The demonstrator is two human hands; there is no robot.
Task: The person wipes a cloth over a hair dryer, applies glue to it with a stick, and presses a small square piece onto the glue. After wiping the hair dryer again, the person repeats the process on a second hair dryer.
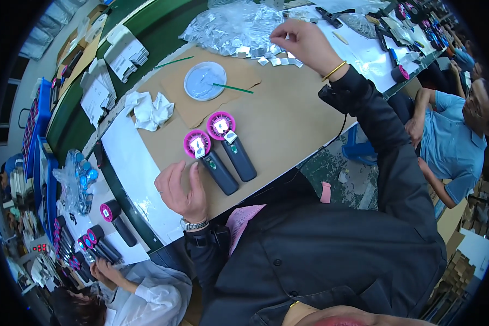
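Note:
Two handheld fans with pink round heads and dark grey handles lie side by side on brown board. The left fan (218, 173) and the right fan (239, 157) each carry white-and-silver square pieces at the head. My left hand (182, 191) rests beside the left fan, fingers apart and nothing in them. Over at the far side, my right hand (305, 44) hovers by small silver square pieces (277, 61), thumb and forefinger pinched together. Whether something sits in that pinch is too small to see. Behind the pieces spreads a clear plastic bag (228, 27) full of silvery bits.
A round white dish (205, 81) with a green stick (232, 88) across its rim sits on brown paper. Crumpled white tissue (151, 110) lies left of it. Another fan (118, 224) is on the neighbouring table, where a person in white works. A person in blue (451, 136) sits at right.

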